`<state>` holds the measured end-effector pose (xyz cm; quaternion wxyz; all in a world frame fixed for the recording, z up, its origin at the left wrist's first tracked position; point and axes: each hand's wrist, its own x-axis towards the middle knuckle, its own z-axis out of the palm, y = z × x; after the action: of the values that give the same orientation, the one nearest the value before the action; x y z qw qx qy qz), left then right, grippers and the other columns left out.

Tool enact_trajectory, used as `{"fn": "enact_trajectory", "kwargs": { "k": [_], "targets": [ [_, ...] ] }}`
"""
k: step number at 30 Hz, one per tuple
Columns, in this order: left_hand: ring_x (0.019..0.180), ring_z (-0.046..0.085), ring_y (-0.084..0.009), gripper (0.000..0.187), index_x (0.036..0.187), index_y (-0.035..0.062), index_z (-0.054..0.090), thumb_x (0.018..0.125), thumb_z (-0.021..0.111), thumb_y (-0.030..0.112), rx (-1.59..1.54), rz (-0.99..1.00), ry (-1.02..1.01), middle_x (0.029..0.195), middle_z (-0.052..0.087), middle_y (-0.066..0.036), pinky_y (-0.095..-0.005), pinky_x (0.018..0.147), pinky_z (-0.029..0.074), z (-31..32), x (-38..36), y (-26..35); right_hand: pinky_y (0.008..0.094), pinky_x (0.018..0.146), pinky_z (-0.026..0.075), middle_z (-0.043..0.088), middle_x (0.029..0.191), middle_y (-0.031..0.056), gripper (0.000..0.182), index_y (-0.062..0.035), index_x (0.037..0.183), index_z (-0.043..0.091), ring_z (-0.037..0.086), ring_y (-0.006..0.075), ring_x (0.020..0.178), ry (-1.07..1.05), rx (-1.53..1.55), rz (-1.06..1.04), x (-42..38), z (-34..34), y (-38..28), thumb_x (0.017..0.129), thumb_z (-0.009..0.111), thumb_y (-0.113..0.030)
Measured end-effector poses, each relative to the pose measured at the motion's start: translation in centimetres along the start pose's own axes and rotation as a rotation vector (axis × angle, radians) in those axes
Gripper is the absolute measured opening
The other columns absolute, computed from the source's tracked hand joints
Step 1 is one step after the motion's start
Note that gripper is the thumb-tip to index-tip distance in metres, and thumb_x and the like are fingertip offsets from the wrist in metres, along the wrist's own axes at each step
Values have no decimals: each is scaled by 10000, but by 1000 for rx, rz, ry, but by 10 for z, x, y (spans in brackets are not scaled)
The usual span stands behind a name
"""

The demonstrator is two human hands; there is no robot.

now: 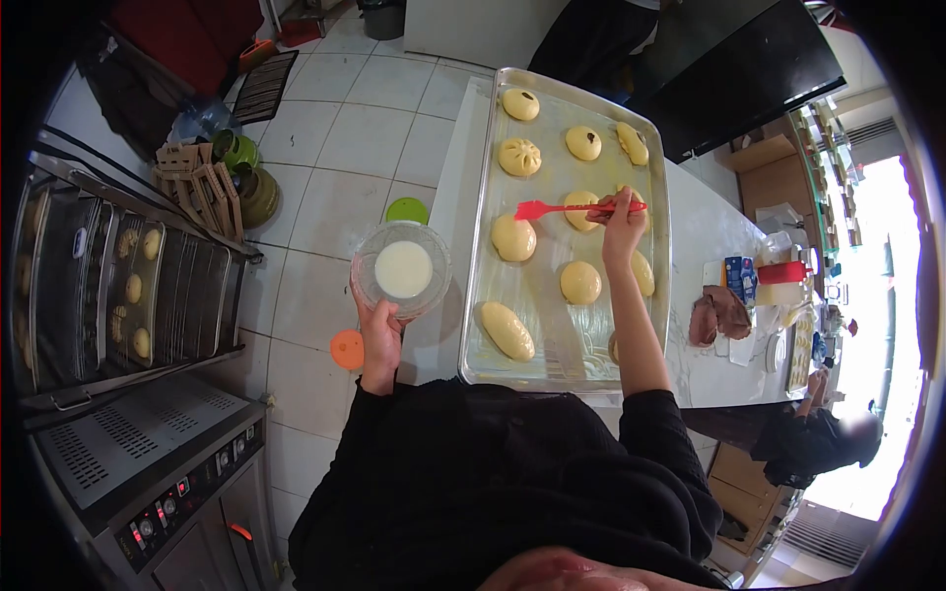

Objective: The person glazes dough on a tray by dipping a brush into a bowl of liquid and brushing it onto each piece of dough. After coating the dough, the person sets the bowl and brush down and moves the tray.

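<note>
My left hand (381,340) grips a clear bowl (442,258) with a pale milky liquid (403,269) at its bottom, held left of the tray. In my right hand (621,225) is a red pastry brush (567,208), its bristles at the top edge of a round dough bun (513,239). The handle passes over another bun (580,211). Both buns sit on a large metal baking tray (476,295) with several more shaped, shiny dough pieces, among them an oval one (507,331) near my body. My right forearm hides part of the tray's right side.
A rack (197,295) with trays of dough pieces stands at left, above an oven (148,473) with lit controls. A white counter (709,236) under the tray carries a brown cloth (717,315) and packages. Another person (818,443) works at far right; someone in dark clothes stands beyond the tray.
</note>
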<state>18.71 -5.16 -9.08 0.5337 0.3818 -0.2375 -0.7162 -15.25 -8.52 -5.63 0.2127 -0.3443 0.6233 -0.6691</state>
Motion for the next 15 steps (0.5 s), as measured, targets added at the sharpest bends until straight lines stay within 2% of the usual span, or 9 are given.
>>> {"fn": "enact_trajectory", "kwargs": {
  "k": [3,6,12,15],
  "targets": [
    [1121,431,-250,779,1357,219,107,656,377,13,-31,-13,-1,1288,292,-101,-406,778,517,2,0,2,260,429,509,538,605,96,385,38,721,488,571,162,460,-30,39,104,-4,14,-8,915,405,-284],
    [1122,430,-252,781,1357,221,102,657,378,13,-32,-31,9,1285,294,-102,-409,780,515,2,1,2,261,427,510,539,602,95,401,40,705,488,573,165,460,-147,-22,154,-7,28,-11,910,416,-297],
    [1114,439,-256,782,1358,216,89,658,376,20,-43,19,-6,1281,296,-102,-412,785,512,-1,-1,2,266,427,515,540,608,111,425,42,700,487,572,175,451,-9,-3,133,10,7,3,901,430,-327],
    [1067,494,-274,738,1360,164,81,693,360,13,-6,56,31,1267,342,-137,-393,756,529,0,-1,3,266,432,517,541,613,114,428,40,702,484,569,177,445,19,-3,174,6,-14,14,901,427,-335]
  ]
}}
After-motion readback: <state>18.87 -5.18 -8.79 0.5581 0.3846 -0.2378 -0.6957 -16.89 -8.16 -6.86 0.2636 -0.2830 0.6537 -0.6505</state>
